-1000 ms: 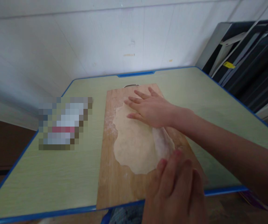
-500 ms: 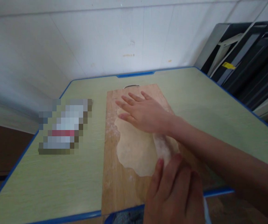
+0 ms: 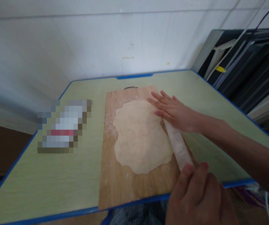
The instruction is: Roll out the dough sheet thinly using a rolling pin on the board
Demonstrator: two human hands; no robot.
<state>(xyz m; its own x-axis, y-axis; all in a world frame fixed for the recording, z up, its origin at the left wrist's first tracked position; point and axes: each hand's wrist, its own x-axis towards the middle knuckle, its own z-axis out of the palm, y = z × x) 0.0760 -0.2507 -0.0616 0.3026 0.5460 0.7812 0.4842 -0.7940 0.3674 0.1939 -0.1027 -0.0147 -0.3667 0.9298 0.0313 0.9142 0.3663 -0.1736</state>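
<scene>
A thin, wavy-edged sheet of dough [image 3: 141,137] lies flat on a floured wooden board [image 3: 118,190]. Along its right side, a pale, flour-dusted rolling pin [image 3: 178,143] slants from the far middle toward the near right. My right hand [image 3: 174,111] rests palm down over the pin's far end, its fingers stretched out and spread toward the left. At the near end, my left hand [image 3: 200,197] has its fingers bent over the pin and covers that end.
The board lies on a pale green table [image 3: 78,181] with a blue edge. To the left is a blurred-out rectangular object [image 3: 65,126]. Behind stands a white wall [image 3: 101,43]. Dark flat panels [image 3: 249,65] lean at the right. A metal ring [image 3: 130,87] shows at the board's far edge.
Both hands and the rolling pin have moved right, from on top of the dough to its right side. More of the dough sheet now shows. The view has shifted slightly.
</scene>
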